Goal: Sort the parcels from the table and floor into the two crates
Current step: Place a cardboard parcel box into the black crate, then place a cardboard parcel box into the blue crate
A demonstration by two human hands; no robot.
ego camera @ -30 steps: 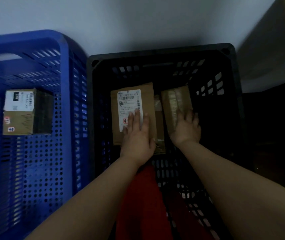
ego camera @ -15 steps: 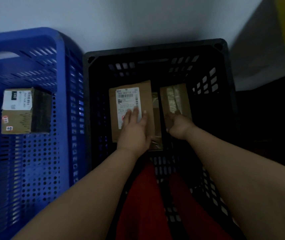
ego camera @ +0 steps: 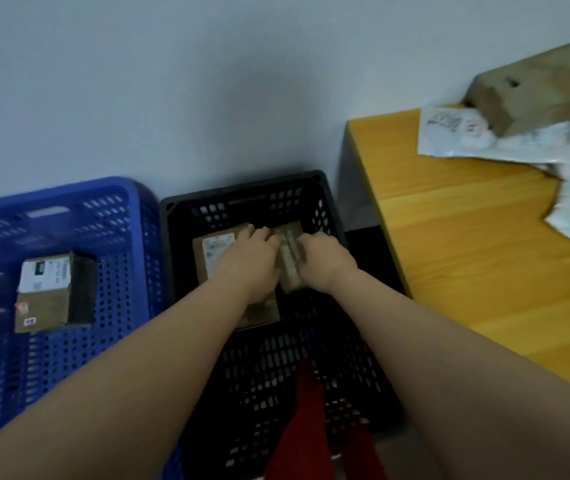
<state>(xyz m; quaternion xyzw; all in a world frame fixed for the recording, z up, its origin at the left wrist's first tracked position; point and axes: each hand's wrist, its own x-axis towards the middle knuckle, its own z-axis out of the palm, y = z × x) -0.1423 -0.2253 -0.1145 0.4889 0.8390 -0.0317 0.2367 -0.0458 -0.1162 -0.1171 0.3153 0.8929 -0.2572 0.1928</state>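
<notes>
Item: narrow taped parcel [ego camera: 288,259], brown, in the black crate [ego camera: 247,192], toward its far right part. It lies between the two hands, touching both. The right hand [ego camera: 325,261] has fingers curled over its right edge and grips it. The left hand [ego camera: 250,263] lies across the flat labelled parcel [ego camera: 212,252] with fingertips curled at the narrow parcel's left edge; whether it grips or merely presses cannot be told, the frame being blurred.

Item: flat labelled parcel, brown card with a white label, in the same crate, left of the narrow parcel and touching it. A further brown parcel [ego camera: 259,315] shows beneath the left wrist, nearer the person.

Item: black crate, perforated walls, on the floor against the wall [ego camera: 207,81].

Item: blue crate [ego camera: 51,199], perforated, just beside the black crate on its left. Holds one cardboard box [ego camera: 46,296] with a white label on top and small stickers on its near face.

Item: worktop [ego camera: 467,237], yellow wood, right of the black crate. Carries white plastic mailers [ego camera: 456,133] at its far end and a brown carton [ego camera: 536,84] resting over them.

Item: red garment [ego camera: 311,438], lower edge, in front of the black crate.
</notes>
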